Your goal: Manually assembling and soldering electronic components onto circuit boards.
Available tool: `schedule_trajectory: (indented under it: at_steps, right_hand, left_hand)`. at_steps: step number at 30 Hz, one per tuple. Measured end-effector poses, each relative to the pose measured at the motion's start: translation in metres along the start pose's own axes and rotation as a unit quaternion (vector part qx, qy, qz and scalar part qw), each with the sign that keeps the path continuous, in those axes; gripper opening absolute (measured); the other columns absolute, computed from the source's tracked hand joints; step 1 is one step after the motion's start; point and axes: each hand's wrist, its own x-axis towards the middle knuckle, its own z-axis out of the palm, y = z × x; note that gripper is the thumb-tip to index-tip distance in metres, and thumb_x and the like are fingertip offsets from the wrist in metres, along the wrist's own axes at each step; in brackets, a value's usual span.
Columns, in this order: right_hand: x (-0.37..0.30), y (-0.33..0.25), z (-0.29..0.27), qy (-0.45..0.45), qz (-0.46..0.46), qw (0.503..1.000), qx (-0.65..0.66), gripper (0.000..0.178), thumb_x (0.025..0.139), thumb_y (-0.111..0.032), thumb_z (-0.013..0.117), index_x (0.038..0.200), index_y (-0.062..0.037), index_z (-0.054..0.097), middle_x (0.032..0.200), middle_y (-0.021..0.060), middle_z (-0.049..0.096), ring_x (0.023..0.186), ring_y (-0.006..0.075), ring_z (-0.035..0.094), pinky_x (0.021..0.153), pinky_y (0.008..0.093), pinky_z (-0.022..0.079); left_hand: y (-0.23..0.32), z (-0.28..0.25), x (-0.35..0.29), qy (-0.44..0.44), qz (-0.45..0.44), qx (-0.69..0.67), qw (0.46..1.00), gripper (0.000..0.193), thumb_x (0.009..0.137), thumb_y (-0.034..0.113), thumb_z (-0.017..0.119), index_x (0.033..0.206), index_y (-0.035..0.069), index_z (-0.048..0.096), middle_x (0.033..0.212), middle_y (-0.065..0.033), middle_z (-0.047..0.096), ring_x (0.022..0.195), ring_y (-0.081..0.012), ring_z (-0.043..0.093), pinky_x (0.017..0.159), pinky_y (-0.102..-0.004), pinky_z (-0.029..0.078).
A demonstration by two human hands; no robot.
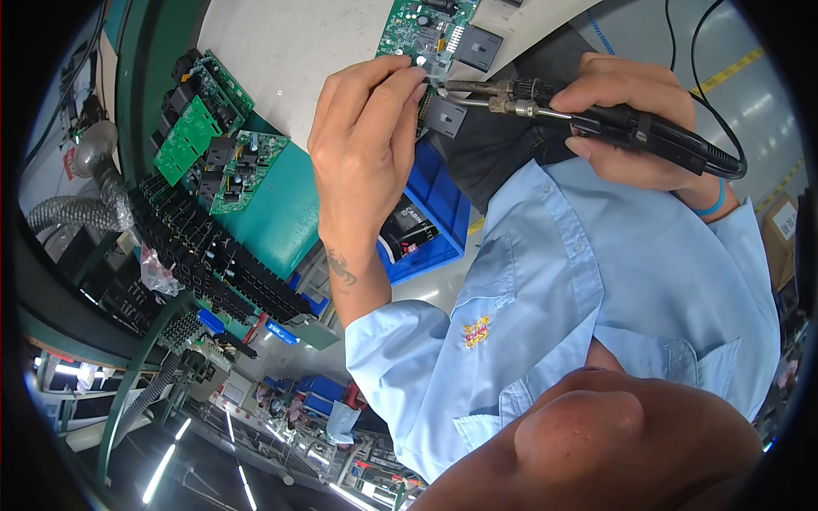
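Observation:
A green circuit board lies at the top of the view on a pale work surface, with black square connector housings along its right edge. My left hand reaches over the board with its fingers pinched together. What those fingertips grip, if anything, is too small to make out. My right hand is closed around the black handle of a pair of soldering tweezers. Their two metal tips point left and converge at the board's edge, close beside my left fingertips. Faint smoke shows near the tips.
Several more circuit boards are stacked on a green mat at the left. Beside them stand a long black slotted rack and a flexible metal duct. A blue bin sits below the work surface; the tool's black cable curves at right.

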Motion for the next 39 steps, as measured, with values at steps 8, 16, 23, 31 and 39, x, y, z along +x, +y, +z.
schedule_trajectory:
  at_steps: [8,16,23,31,39]
  right_hand:
    - [0.008,0.005,-0.019,0.010,-0.014,1.000,-0.019,0.049,0.080,-0.014,0.083,0.125,-0.0003,0.068,0.108,0.0116,0.067,0.093,0.0251,0.060,0.086,0.0342,0.050]
    - [0.071,0.038,-0.040,0.023,-0.026,0.999,-0.027,0.051,0.080,-0.015,0.084,0.126,-0.0005,0.068,0.109,0.0117,0.067,0.094,0.0250,0.060,0.086,0.0341,0.050]
    - [0.076,0.010,-0.009,0.023,-0.031,0.999,-0.031,0.052,0.080,-0.016,0.084,0.126,-0.0007,0.067,0.110,0.0117,0.067,0.094,0.0250,0.061,0.086,0.0340,0.050]
    - [0.082,-0.014,0.016,0.032,-0.030,0.998,-0.040,0.054,0.080,-0.017,0.085,0.127,-0.0009,0.067,0.111,0.0118,0.067,0.094,0.0249,0.061,0.086,0.0339,0.051]
    - [0.080,0.001,0.029,0.036,-0.033,0.998,-0.048,0.055,0.079,-0.019,0.086,0.128,-0.0012,0.067,0.112,0.0119,0.067,0.094,0.0248,0.062,0.086,0.0338,0.051]
  left_hand:
    - [0.001,-0.002,0.001,0.012,-0.010,0.007,1.000,0.019,0.083,-0.001,0.078,0.101,0.004,0.077,0.111,-0.0040,0.075,0.093,-0.0208,0.067,0.082,-0.0307,0.055]
    - [0.006,-0.001,-0.004,0.021,-0.003,0.052,0.998,0.018,0.082,-0.001,0.079,0.100,0.004,0.077,0.110,-0.0033,0.076,0.093,-0.0199,0.069,0.083,-0.0303,0.056]
    - [0.012,0.004,-0.006,0.034,-0.006,0.088,0.996,0.020,0.081,-0.002,0.080,0.099,0.004,0.077,0.110,-0.0031,0.076,0.092,-0.0190,0.069,0.080,-0.0296,0.056]
    - [0.019,0.001,-0.002,0.025,-0.037,0.105,0.993,0.020,0.079,-0.002,0.080,0.098,0.004,0.077,0.109,-0.0034,0.076,0.088,-0.0183,0.069,0.078,-0.0290,0.056]
    - [0.028,0.000,0.004,0.023,-0.084,0.122,0.989,0.019,0.078,-0.001,0.081,0.097,0.004,0.077,0.106,-0.0046,0.077,0.082,-0.0190,0.070,0.073,-0.0292,0.055]
